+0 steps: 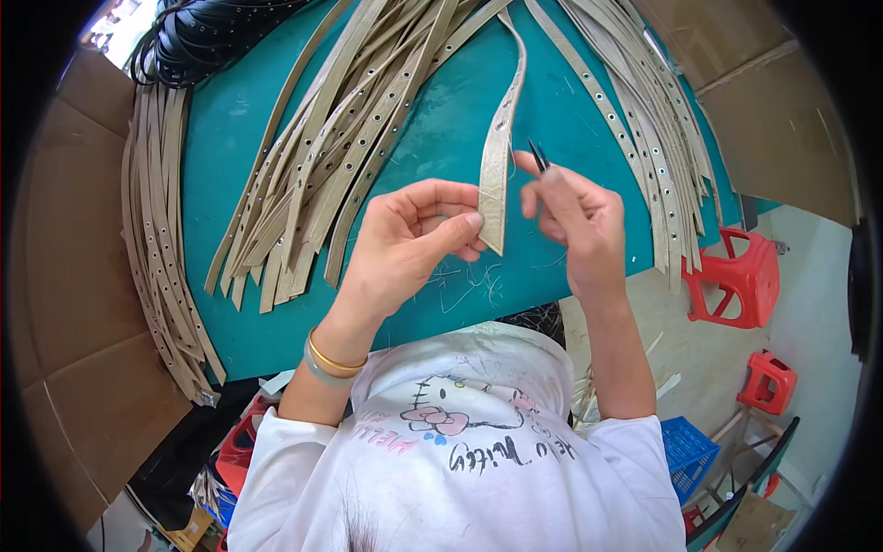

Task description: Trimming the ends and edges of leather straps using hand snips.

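Note:
My left hand [421,234] pinches a beige belt strap [494,181] near its pointed end, thumb in front and fingers behind. Metal eyelets run along the strap, which curves away toward the far side of the table. Loose threads stick out from its edges. In my right hand [576,214] is a small dark tool [538,156] with two thin pointed tips, its lower part hidden by my fingers. My right index finger reaches close to the strap's right edge; whether it touches the strap or a thread, I cannot tell. Thread scraps [476,283] lie on the table below.
Beige eyelet straps [345,138] spread over the green tabletop [441,131], with another bundle [655,152] at right. More straps [162,262] hang at the left edge beside cardboard [90,297]. Black straps [207,41] are piled far left. Red stools [755,279] and a blue crate [686,455] stand right.

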A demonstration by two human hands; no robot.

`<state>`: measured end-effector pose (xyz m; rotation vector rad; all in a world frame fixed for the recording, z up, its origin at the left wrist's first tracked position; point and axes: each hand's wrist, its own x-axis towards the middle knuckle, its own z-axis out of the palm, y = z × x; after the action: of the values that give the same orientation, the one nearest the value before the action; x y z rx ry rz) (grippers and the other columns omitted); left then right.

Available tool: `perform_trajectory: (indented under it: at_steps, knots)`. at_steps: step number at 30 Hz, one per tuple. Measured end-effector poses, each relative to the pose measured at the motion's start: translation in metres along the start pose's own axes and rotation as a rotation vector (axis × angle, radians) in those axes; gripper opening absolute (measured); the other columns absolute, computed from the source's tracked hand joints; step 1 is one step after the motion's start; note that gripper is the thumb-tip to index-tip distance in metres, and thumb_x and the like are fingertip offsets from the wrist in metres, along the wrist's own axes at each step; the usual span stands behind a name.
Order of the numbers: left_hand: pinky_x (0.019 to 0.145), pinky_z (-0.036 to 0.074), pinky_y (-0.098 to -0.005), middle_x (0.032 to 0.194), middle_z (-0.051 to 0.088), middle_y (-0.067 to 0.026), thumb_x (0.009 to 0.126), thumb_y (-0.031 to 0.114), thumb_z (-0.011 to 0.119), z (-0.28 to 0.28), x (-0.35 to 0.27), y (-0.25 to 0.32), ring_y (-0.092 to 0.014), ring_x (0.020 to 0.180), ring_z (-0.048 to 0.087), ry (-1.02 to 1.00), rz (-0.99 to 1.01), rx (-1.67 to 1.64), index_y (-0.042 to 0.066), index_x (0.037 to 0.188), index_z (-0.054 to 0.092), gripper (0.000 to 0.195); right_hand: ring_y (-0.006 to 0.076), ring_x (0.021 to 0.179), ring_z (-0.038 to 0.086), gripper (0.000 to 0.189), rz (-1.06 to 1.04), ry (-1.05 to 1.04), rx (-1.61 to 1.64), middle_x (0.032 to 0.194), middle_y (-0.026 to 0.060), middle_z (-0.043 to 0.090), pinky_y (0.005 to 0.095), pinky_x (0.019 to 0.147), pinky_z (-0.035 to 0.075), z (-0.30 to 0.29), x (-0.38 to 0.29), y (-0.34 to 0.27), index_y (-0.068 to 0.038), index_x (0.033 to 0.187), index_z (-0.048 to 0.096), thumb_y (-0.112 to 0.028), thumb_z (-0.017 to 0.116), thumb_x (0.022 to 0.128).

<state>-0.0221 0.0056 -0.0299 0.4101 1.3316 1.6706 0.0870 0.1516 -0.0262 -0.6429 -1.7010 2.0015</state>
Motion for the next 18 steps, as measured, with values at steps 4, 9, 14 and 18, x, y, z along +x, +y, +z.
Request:
perform_trajectory:
  at_steps: [4,9,14,18]
  knots:
    - [0.063,0.053,-0.0230,0.088,0.065,-0.0083,0.085,0.003,0.059,-0.001,0.002,-0.003,-0.011,0.075,0.063,0.102,0.081,0.106,-0.005,0.104,0.057,0.021,0.0035,0.060,0.050,0.020,-0.151,0.073,-0.365,0.072,0.0019,0.061,0.0182,0.048,0.034,0.003,-0.008,0.008,0.003,0.099,0.064,-0.011,0.063,0.086]
    - [0.062,0.051,-0.0223,0.088,0.064,-0.0063,0.086,0.003,0.057,-0.001,0.003,-0.010,-0.009,0.076,0.062,0.130,0.091,0.139,-0.004,0.104,0.057,0.020,0.0194,0.059,0.062,0.021,-0.611,0.149,-0.898,0.072,0.0091,0.064,0.0278,0.048,0.046,0.008,-0.013,0.018,-0.003,0.093,0.064,-0.014,0.070,0.077]
    - [0.060,0.050,-0.0212,0.087,0.064,-0.0068,0.087,0.005,0.058,0.006,0.006,-0.014,-0.009,0.073,0.062,0.149,0.103,0.100,-0.004,0.104,0.056,0.019,0.0203,0.061,0.063,0.021,-0.714,0.155,-0.991,0.075,0.0093,0.065,0.0279,0.049,0.047,0.006,-0.010,0.025,-0.003,0.093,0.065,-0.011,0.072,0.075]
    - [0.059,0.050,-0.0200,0.087,0.064,-0.0083,0.088,0.005,0.058,0.006,0.011,-0.023,-0.009,0.069,0.061,0.205,0.249,0.099,-0.004,0.104,0.055,0.018,0.0193,0.062,0.064,0.021,-0.694,0.181,-1.003,0.076,0.0102,0.066,0.0265,0.051,0.047,0.004,-0.012,0.029,-0.002,0.094,0.066,-0.008,0.072,0.075]
